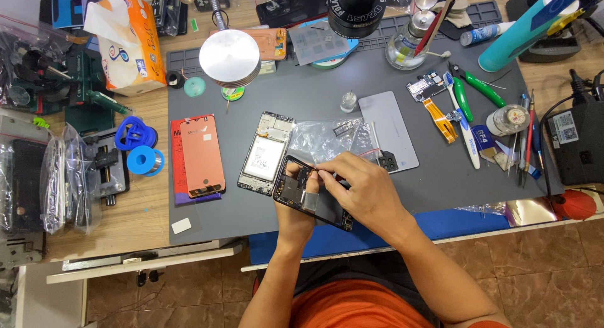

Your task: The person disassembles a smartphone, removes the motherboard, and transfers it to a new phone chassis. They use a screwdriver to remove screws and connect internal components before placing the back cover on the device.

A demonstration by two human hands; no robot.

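My left hand [296, 209] holds a black phone frame [308, 191] from below, near the front edge of the grey work mat [428, 183]. The thumb rests on a silvery part inside the frame. My right hand [362, 186] lies over the frame's right side, with fingertips pinched at its upper middle edge. What the fingertips pinch is too small to tell. An opened phone body with a white battery [265, 153] lies just left of the frame. A clear plastic bag [330, 139] lies behind my hands.
A phone with an orange screen film [201, 155] lies at the mat's left. A grey back cover [393, 130], green-handled cutters [477, 85], tweezers, a glass bottle [406, 45] and a round lamp head [229, 57] crowd the back. A tissue box [129, 41] and blue reels [139, 148] sit left.
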